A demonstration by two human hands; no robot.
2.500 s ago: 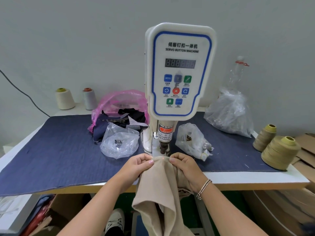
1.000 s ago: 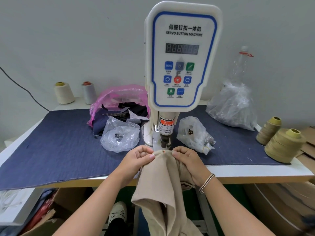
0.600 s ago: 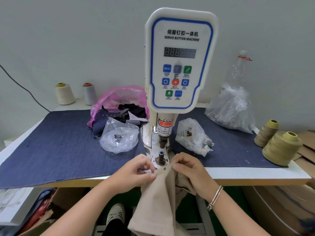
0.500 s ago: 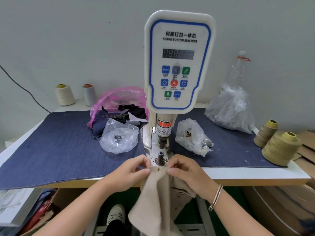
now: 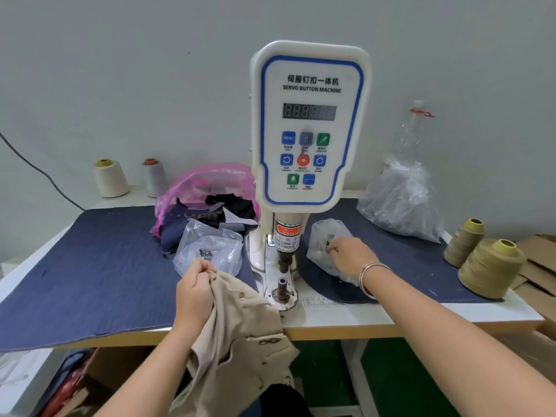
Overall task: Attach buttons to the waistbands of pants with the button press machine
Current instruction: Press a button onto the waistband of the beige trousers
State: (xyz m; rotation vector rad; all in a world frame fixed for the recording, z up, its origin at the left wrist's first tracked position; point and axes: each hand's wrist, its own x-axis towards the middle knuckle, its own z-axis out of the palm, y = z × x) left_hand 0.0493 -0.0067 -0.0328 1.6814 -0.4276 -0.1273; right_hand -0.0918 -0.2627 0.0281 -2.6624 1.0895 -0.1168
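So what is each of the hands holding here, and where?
The left hand grips the beige pants at the waistband edge. The right hand reaches into a clear plastic bag; whether it holds anything cannot be told.

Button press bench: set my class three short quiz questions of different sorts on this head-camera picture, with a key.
1. True or false: the beige pants lie under the machine's punch.
2. Which hand reaches into the clear bag right of the machine? A left, B right.
3. Fill in: the left hand has a grip on the pants' ____.

Key: 1 false, they are held to the left of the lower post. 2 B, the right hand. 3 waistband.
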